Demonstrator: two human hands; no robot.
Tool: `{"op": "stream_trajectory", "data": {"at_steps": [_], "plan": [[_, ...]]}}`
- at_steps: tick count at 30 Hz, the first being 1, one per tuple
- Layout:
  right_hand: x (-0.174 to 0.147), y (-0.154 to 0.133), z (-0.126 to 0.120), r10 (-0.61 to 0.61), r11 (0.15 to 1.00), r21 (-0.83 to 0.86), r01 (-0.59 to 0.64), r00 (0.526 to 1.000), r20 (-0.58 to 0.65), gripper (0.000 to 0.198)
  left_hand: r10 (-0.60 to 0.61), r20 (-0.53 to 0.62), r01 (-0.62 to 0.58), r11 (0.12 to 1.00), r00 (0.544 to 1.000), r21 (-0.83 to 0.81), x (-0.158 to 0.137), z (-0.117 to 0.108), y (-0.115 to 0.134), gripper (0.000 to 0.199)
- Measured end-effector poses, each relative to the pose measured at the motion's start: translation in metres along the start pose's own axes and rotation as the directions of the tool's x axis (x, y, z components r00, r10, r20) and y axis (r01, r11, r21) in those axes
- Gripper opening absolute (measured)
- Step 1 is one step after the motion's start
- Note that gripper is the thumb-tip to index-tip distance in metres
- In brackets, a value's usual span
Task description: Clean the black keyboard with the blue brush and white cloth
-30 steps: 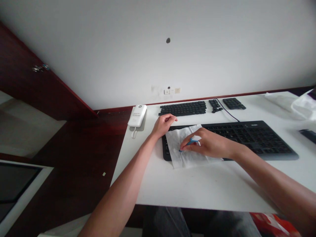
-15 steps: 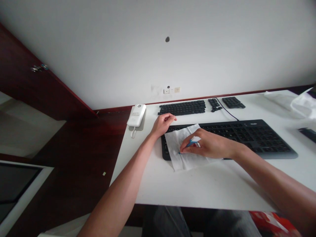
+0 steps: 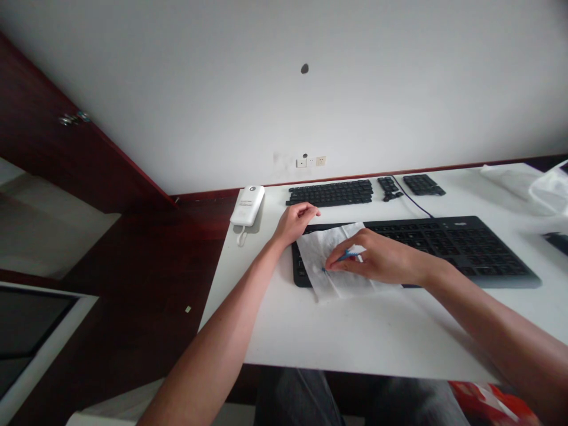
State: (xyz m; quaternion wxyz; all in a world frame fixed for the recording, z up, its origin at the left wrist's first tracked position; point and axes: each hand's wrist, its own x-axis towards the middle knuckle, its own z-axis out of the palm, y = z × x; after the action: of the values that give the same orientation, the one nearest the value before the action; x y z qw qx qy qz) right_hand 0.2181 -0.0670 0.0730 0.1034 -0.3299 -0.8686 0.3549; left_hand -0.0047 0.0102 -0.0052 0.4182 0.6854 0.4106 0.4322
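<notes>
My right hand [image 3: 377,254] is closed around a small blue brush [image 3: 348,254] with white bristles, bristles up near the knuckles. The brush's thin blue lower tip meets a white wipe [image 3: 331,284]. That wipe lies across the left part of a black keyboard [image 3: 461,242] and hangs over its front edge onto the desk. At the keyboard's back left corner rests my left hand [image 3: 296,222], its fingers loosely curled with nothing visible in them. The keyboard's key area under the wipe is hidden.
Behind the keyboard, black keycaps [image 3: 331,192] lie in rows, with smaller groups [image 3: 423,184] to the right. A cable [image 3: 412,202] runs between them. A white power bank [image 3: 247,206] sits at the desk's left edge. White plastic [image 3: 510,183] lies at the right.
The view has shifted slightly. My right hand still presses the brush tip on the wipe, with only a slight change in its tilt; my left hand stays put.
</notes>
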Motion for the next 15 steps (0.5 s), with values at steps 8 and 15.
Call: {"op": "stream_trajectory", "data": {"at_steps": [8,15], "plan": [[-0.0004,0.0004,-0.0032,0.000,0.999,0.041,-0.001,1.000,0.029,0.027,-0.022,0.001,0.022,1.000,1.000,0.020,-0.0007,-0.0003,-0.0009,0.036],[-0.0020,-0.0069,-0.0038,-0.004,0.998,0.061,0.001,0.999,0.046,0.025,-0.019,0.006,0.019,1.000,1.000,0.009,-0.0012,-0.0011,0.0008,0.034]]}}
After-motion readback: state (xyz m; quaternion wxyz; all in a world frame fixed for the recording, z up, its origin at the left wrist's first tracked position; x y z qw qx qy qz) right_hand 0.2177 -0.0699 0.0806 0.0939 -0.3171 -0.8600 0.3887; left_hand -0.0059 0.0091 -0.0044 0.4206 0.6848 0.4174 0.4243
